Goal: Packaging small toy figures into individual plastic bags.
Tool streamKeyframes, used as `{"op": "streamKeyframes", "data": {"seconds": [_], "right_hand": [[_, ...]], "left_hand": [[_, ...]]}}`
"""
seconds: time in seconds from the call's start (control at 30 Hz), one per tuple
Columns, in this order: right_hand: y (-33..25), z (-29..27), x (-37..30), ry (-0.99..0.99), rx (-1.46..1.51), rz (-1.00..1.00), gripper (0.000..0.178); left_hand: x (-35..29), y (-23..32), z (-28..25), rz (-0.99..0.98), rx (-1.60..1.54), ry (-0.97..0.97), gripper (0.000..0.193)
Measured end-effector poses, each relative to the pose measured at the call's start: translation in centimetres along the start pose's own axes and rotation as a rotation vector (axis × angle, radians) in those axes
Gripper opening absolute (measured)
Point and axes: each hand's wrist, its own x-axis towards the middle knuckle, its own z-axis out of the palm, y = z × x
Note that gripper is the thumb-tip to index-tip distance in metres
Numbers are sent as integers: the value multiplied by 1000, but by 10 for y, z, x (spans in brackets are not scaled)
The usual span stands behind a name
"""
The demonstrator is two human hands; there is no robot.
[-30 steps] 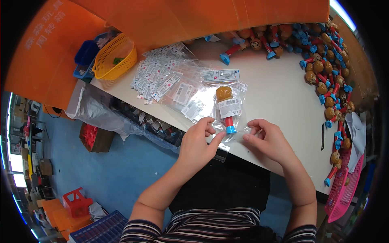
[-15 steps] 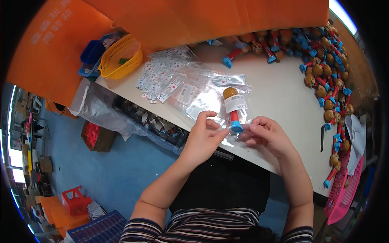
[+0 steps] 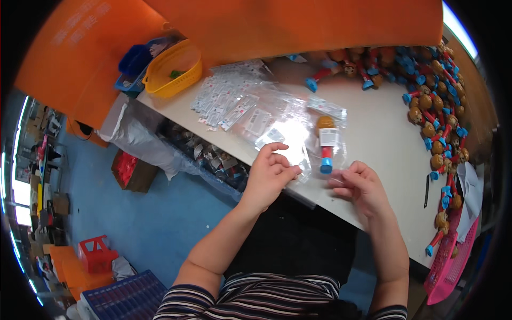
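Right hand point(image 3: 366, 189) pinches a clear plastic bag point(image 3: 341, 152) containing a brown-headed toy figurine point(image 3: 326, 152); left hand point(image 3: 268, 178) half-curled, grip unclear.

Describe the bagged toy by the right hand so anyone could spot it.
Find the pale flat worktop in front of the orange panel. Near its front edge, just beyond the right hand, lies a long toy with a brown round head, red stem and blue foot. Unlike the loose toys heaped at the right, it sits in a clear plastic bag, a white rectangular label across it.
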Motion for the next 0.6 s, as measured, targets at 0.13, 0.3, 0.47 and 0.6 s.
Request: {"op": "streamKeyframes", "data": {"seconds": [0.13,0.3,0.47,0.6], "right_hand": [[6,2,-9,-154,-188,-154,14],[6,21,-7,-226,-777,-304,11],[8,38,1,-130,-1367,-550,34],[9,40,5,65,-1630,-575,36]], "left_hand": [[7,2,27,-136,138,-84,78],[16,8,26,-6,-56,1,82],[-31,37,-48,454,-110,268,65],[-46,6,-160,521,-323,725,52]]}}
